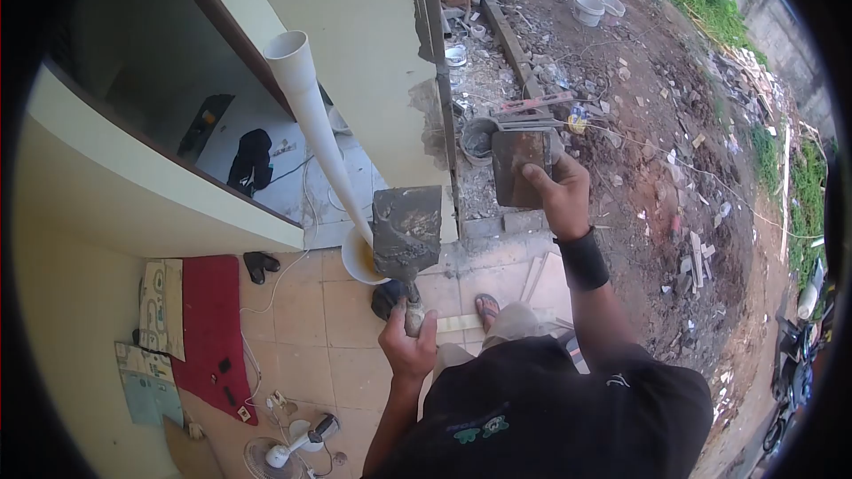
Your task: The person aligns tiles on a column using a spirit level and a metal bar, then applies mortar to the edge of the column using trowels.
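My left hand is closed round the handle of a trowel. Grey wet mortar is smeared over the trowel's square blade, which is held up in front of the wall. My right hand grips a flat rectangular brown-grey plate, its thumb lying across the face. Whether a handle sits behind that plate is hidden. The plate is held apart from the trowel, to its right. Just left of the trowel blade, a long white pipe leans with its lower end at a white bucket.
A pale wall with a rough patched edge rises ahead. Beyond it lie a mortar bucket, a pink level-like bar and rubble-strewn soil. On the tiled floor are a red mat, shoes and a fan.
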`<state>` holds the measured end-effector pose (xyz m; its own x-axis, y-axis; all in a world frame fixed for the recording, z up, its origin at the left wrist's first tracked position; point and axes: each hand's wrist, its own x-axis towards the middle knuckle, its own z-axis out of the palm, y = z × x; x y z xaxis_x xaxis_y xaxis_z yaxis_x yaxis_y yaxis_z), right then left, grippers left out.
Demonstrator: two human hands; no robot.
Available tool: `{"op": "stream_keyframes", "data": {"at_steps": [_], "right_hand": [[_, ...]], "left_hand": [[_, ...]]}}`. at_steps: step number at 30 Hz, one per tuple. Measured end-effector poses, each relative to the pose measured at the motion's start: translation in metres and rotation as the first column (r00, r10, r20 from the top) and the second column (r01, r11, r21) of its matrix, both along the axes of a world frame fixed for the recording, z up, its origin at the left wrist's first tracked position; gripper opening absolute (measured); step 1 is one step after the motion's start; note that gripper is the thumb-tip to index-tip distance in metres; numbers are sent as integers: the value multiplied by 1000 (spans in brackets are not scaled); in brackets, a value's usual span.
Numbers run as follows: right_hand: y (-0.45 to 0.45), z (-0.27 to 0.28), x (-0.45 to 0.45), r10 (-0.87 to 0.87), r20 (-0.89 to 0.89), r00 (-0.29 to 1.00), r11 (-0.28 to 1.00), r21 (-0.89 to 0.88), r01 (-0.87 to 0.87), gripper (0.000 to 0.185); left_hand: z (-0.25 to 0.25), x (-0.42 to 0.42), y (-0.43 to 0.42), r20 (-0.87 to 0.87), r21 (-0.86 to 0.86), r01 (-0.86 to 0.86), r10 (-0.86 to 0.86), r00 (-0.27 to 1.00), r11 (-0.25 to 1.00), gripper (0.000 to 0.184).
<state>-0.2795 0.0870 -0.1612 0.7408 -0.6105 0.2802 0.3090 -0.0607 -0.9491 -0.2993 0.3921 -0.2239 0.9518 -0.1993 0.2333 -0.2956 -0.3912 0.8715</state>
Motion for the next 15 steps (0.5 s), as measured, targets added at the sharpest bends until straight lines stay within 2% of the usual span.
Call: {"op": "stream_keyframes", "data": {"at_steps": [1, 3, 4, 5, 7, 8, 10, 11, 13, 15], "right_hand": [[-1, -16, 3, -2, -2, 1000, 1000, 9, 2, 19], [-1, -39, 6, -20, -30, 999, 988, -151, 15, 21], [-4, -46, 13, -135, -107, 985, 931, -355, 89, 17], [-5, -47, 25, -130, -108, 986, 932, -354, 85, 17], [-5, -46, 56, -211, 39, 977, 689, -702, 177, 10], [-8, -41, 73, -206, 46, 977, 688, -704, 178, 10], [-12, -34, 101, -72, 168, 983, 469, -864, 182, 9], [-15, -29, 110, -68, 169, 983, 468, -865, 181, 9], [-18, -13, 122, -17, 163, 986, 347, -924, 159, 14], [-20, 11, 125, -6, 206, 978, 338, -921, 196, 15]], "left_hand": [[-4, 1, 0, -2, 9, 2, -2, 1000, 1000, 27], [-5, -1, -1, -46, 28, -13, 14, 999, 1000, 26], [-3, -1, -3, -50, 31, -16, 18, 999, 999, 26], [-2, -2, -4, -105, 28, -14, 17, 994, 999, 28], [4, -6, -6, -159, 28, -22, 26, 987, 999, 29], [8, -6, -9, -193, 21, -28, 32, 981, 999, 31], [9, -8, -10, -231, 15, -37, 40, 972, 999, 33], [6, -9, -9, -194, 60, -28, 39, 980, 998, 39], [-2, -11, -6, -159, 105, -28, 45, 986, 994, 44], [-13, -16, -6, -127, 124, -32, 48, 991, 992, 45]]}}
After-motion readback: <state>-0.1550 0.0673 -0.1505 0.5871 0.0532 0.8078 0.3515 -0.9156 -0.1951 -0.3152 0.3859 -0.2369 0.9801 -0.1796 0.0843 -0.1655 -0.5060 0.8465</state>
